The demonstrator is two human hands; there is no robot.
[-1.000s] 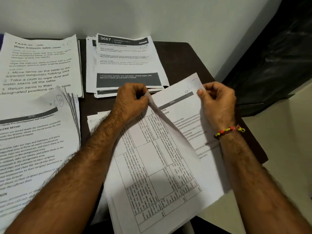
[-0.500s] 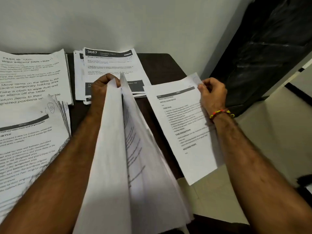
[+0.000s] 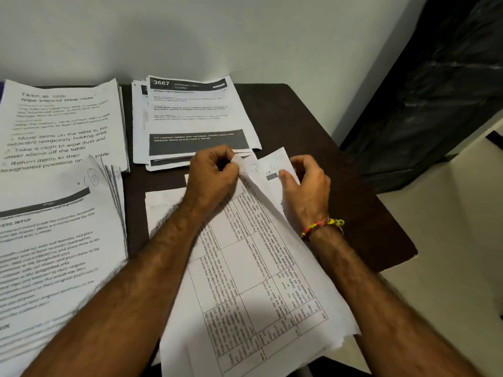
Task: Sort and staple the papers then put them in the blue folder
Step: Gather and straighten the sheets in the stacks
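Dark table (image 3: pixel 313 126) carries three paper piles at left and back. Loose sheaf of papers (image 3: pixel 253 281) lies in front, table-printed page on top. Left hand (image 3: pixel 212 175) curled, pinching the sheaf's top corner. Right hand (image 3: pixel 304 183) half-curled, thumb and fingers gripping the neighbouring sheet's (image 3: pixel 275 170) corner.

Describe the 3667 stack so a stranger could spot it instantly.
On the dark table, look along the back edge by the wall: the 3667 stack lies in the middle, just beyond the left hand. Only its top sheet has black bands and a bold white number.
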